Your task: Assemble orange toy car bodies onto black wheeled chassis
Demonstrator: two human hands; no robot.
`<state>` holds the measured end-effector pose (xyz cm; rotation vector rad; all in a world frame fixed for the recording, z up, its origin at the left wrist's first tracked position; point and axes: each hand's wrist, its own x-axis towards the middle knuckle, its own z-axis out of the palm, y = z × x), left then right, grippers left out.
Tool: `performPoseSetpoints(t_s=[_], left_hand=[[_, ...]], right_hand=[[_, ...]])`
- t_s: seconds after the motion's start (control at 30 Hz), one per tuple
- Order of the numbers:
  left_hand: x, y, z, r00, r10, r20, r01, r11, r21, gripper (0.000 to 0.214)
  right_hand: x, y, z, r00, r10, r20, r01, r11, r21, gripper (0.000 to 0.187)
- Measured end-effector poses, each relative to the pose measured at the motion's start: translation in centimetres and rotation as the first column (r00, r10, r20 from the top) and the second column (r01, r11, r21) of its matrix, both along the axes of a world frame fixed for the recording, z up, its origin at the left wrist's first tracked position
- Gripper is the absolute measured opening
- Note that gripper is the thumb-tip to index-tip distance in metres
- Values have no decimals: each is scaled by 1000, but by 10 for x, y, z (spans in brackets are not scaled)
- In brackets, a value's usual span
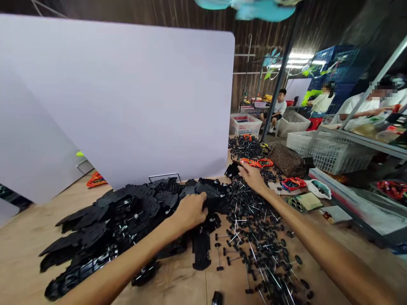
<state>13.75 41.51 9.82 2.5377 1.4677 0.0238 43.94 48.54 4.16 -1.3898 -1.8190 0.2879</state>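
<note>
Wood bench (28, 250) under 2 loose piles: black plastic toy-car chassis (108, 216), axle-and-wheel sets (254, 237) right next to it. Hands apart. L hand (190, 212) sits on a chassis at heap's far side, grip unclear. R hand (252, 178) open, over far end of the axle-and-wheel sets. Chassis prob light, stiff, snag-prone; take by long edge. Axles thin, prob slippery; pinch at wheel.

Plastic chassis (104, 220) lie heaped at the left of the table (25, 258), wheeled axles (257, 237) right of them, a woven basket (286, 160) behind those, and a partition board (117, 97) along the far edge.
</note>
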Motion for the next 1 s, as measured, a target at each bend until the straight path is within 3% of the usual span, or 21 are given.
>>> performPoseSetpoints(t_s=[0.07, 0.17, 0.23, 0.3, 0.37, 0.4, 0.43, 0.5, 0.57, 0.63, 0.77, 0.9, 1.0], left_hand=[[-16, 14, 10, 995, 64, 79, -56, 993, -109, 21], [-54, 17, 19, 953, 276, 121, -243, 942, -233, 33], [-80, 6, 25, 902, 432, -18, -431, 894, -122, 33], [-97, -6, 32, 801, 586, -124, -576, 810, 108, 35], [-93, -12, 35, 754, 653, -69, -626, 747, 224, 37], [-83, -10, 34, 784, 621, -3, -607, 766, 211, 38], [-68, -6, 31, 841, 537, 71, -540, 824, 170, 38], [-29, 9, 19, 956, 224, 191, -245, 965, 93, 45], [11, 29, 3, 981, -64, 183, 52, 996, 71, 65], [37, 48, -13, 973, -211, 95, 209, 977, 32, 69], [42, 67, -28, 969, -245, -3, 245, 969, 4, 66], [27, 70, -20, 965, -262, -18, 262, 965, -2, 50], [35, 73, -9, 980, -200, -19, 201, 979, 33, 41]], right_hand=[[-9, -4, 3, 997, -38, -64, 38, 999, -3, 53], [-48, -6, 7, 995, 33, -98, -40, 996, -76, 52], [-72, -3, 10, 992, 93, -88, -104, 986, -128, 47], [-78, 3, 15, 992, 118, -55, -126, 976, -175, 44], [-67, 10, 19, 990, 140, 0, -136, 962, -236, 43], [-59, 12, 19, 986, 166, 34, -151, 950, -274, 42], [-50, 13, 19, 977, 200, 70, -169, 934, -314, 40], [-35, 9, 17, 953, 267, 143, -195, 903, -384, 40], [-25, -2, 15, 934, 285, 215, -174, 889, -424, 41], [-17, -17, 13, 923, 263, 279, -122, 892, -436, 40], [-5, -42, 15, 900, 252, 355, -84, 901, -426, 31], [-1, -68, 28, 871, 302, 387, -120, 895, -429, 23], [0, -91, 44, 843, 401, 358, -214, 861, -462, 17]])
